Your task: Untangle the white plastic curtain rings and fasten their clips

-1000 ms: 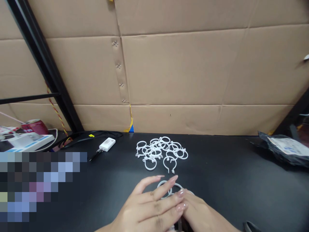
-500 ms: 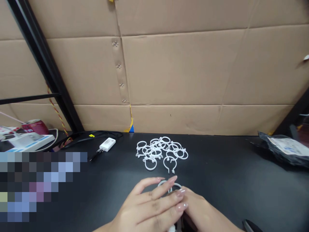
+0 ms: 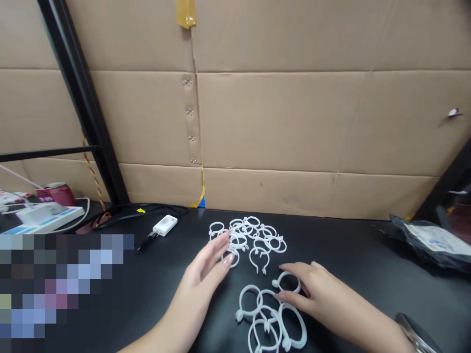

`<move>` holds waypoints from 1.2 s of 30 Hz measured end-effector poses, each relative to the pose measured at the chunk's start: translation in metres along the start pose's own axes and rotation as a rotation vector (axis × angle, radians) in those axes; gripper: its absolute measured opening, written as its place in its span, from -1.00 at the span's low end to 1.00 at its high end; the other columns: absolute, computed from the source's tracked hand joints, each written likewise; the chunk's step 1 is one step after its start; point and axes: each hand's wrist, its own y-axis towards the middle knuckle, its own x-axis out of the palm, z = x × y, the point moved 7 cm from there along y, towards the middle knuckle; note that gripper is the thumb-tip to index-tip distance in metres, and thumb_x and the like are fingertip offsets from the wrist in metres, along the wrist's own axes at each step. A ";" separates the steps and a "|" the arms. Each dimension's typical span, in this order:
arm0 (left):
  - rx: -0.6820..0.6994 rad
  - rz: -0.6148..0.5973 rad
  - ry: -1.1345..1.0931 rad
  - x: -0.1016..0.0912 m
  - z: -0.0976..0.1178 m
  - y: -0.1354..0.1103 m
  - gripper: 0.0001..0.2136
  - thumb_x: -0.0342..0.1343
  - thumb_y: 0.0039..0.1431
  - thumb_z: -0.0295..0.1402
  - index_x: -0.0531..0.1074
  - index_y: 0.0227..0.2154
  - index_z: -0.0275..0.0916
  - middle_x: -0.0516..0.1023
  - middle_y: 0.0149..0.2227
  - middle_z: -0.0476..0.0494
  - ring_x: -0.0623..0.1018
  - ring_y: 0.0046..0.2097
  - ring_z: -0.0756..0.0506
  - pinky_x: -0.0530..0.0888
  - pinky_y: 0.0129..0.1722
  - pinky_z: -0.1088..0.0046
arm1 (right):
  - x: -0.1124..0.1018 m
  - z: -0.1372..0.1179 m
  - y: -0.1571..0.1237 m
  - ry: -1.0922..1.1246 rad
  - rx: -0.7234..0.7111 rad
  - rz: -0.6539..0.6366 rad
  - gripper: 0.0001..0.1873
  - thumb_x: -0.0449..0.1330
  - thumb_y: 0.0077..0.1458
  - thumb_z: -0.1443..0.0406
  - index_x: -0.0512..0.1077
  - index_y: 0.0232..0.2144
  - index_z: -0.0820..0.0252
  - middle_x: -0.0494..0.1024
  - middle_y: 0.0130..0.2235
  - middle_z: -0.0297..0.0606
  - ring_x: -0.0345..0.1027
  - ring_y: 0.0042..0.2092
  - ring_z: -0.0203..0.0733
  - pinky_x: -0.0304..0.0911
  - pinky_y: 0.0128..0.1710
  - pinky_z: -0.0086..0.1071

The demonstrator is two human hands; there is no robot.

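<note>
Here, left hand at ring pile.

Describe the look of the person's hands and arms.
Both forearms are bare, with no sleeves in view. The left hand and the right hand have long nails in a pale, glossy polish. No jewellery shows on the fingers.

Left hand, right hand: open, apart

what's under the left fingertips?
Left hand fingertips cover the near edge of the far ring pile; one ring peeks out beneath. Whether they touch it is hidden. Below the palm, black table.
</note>
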 end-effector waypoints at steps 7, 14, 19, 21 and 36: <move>-0.171 -0.009 -0.135 0.002 -0.003 0.000 -0.75 0.08 0.20 -0.25 0.49 -0.11 -0.17 0.50 0.03 -0.13 0.44 0.10 -0.19 0.36 0.07 0.22 | -0.011 -0.009 0.019 0.130 -0.104 -0.010 -0.76 0.07 0.20 0.20 0.36 -0.08 0.04 0.41 -0.21 -0.30 0.34 -0.27 -0.22 0.31 -0.21 -0.31; -0.182 -0.073 -0.179 0.007 -0.004 0.001 -0.81 0.06 0.18 -0.30 0.53 -0.21 -0.19 0.57 -0.05 -0.12 0.51 0.02 -0.17 0.41 0.00 0.29 | 0.007 -0.007 0.050 0.140 -0.187 -0.104 -0.95 0.16 0.14 0.29 0.40 -0.31 0.12 0.29 -0.29 -0.38 0.26 -0.25 -0.26 0.27 -0.17 -0.33; -0.195 -0.087 -0.158 0.009 -0.001 0.000 -0.81 0.07 0.17 -0.30 0.54 -0.23 -0.18 0.58 -0.08 -0.13 0.53 0.00 -0.18 0.41 0.00 0.25 | 0.013 -0.005 0.046 0.167 -0.162 -0.031 -0.93 0.12 0.18 0.31 0.35 -0.37 0.15 0.27 -0.25 -0.36 0.24 -0.24 -0.27 0.25 -0.15 -0.33; -0.180 -0.072 -0.108 0.007 -0.002 0.000 -0.80 0.08 0.17 -0.31 0.54 -0.21 -0.18 0.58 -0.07 -0.13 0.54 -0.01 -0.19 0.41 0.02 0.22 | 0.008 -0.007 0.042 0.203 -0.141 0.037 -0.89 0.09 0.21 0.30 0.34 -0.38 0.16 0.25 -0.24 -0.35 0.23 -0.26 -0.28 0.24 -0.17 -0.34; -0.070 -0.196 0.181 0.017 -0.017 -0.010 -0.54 0.21 0.09 -0.20 0.33 0.08 0.01 0.37 0.15 -0.01 0.36 0.17 -0.20 0.23 0.19 0.17 | 0.010 -0.070 -0.006 0.527 -0.373 0.158 -0.88 0.06 0.20 0.42 0.28 -0.36 0.10 0.26 -0.25 -0.33 0.25 -0.23 -0.27 0.25 -0.23 -0.39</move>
